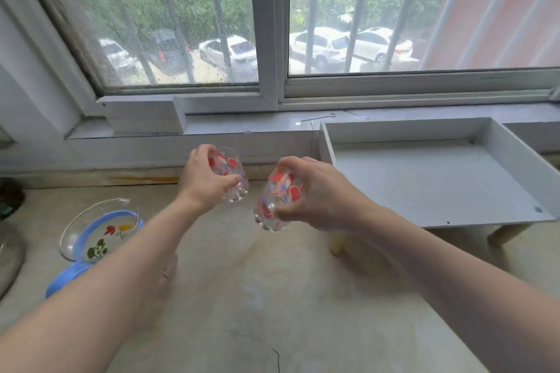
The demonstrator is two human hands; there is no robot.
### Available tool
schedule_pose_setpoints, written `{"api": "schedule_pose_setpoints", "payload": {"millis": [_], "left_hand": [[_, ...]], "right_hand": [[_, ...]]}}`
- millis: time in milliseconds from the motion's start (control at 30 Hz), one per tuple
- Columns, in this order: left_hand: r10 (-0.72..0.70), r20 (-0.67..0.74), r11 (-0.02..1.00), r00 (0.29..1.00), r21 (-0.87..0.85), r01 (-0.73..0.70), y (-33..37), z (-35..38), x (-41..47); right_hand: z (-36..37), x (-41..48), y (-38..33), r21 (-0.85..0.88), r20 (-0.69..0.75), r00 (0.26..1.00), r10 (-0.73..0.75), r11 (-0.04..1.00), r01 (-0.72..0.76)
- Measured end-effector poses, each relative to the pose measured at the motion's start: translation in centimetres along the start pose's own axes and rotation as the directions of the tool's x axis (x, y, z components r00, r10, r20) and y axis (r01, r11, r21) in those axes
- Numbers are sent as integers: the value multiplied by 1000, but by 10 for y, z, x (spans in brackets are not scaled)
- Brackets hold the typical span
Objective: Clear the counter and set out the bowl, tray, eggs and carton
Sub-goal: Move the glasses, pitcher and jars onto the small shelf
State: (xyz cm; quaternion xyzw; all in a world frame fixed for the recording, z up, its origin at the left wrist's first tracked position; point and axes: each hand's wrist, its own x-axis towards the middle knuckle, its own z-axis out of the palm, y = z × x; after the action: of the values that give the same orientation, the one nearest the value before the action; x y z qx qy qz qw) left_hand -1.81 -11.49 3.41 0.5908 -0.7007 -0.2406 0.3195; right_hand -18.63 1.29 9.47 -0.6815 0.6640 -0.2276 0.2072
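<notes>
Glass, printed in red and blue: two tumblers, one per hand, both lifted clear of the worktop (242, 297). Left hand (206, 180) wrapped from above around the left tumbler (233, 182), fingers closed on its wall, glass roughly upright. Right hand (315, 194) closed the same way on the right tumbler (277, 203), tilted, base toward the camera and down, long axis leaning away toward the window sill (242, 124).

Taking the white tray (439, 179) as landmark: raised on short legs, bare inside, just right of the right hand and nearer to that hand than to the other. Left tumbler further left of the tray, close under the sill. Glass bowl (100, 230) with a blue band and painted flowers well left of the tray, near the worktop's left side, tipped on its edge against something blue, partly hidden by the left forearm. No eggs or carton in view.

Judged as the clearing step: tumblers probably bound off the worktop, whether to sill or elsewhere not tellable. Bowl closest to the left hand once free; tray already within reach of the right.
</notes>
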Motion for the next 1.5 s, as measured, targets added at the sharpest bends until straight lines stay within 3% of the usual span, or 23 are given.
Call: {"api": "schedule_pose_setpoints", "payload": {"millis": [167, 367, 633, 1067, 1500], "left_hand": [[155, -58, 983, 986, -89, -160, 69, -53, -9], [311, -63, 934, 948, -163, -317, 142, -53, -26], [391, 94, 906, 916, -217, -364, 196, 22, -16], [156, 280, 986, 947, 17, -167, 191, 150, 30], [69, 233, 970, 970, 211, -119, 180, 170, 57]], "right_hand": [[-60, -11, -17, 60, -180, 983, -25, 998, 36], [-127, -21, 8, -11, -344, 938, 32, 999, -38], [-153, -4, 81, -145, -311, 942, 128, 973, -181], [-144, 55, 180, -198, -112, 970, 217, 951, -236], [-124, 103, 196, -165, -46, 978, 202, 964, -207]]}}
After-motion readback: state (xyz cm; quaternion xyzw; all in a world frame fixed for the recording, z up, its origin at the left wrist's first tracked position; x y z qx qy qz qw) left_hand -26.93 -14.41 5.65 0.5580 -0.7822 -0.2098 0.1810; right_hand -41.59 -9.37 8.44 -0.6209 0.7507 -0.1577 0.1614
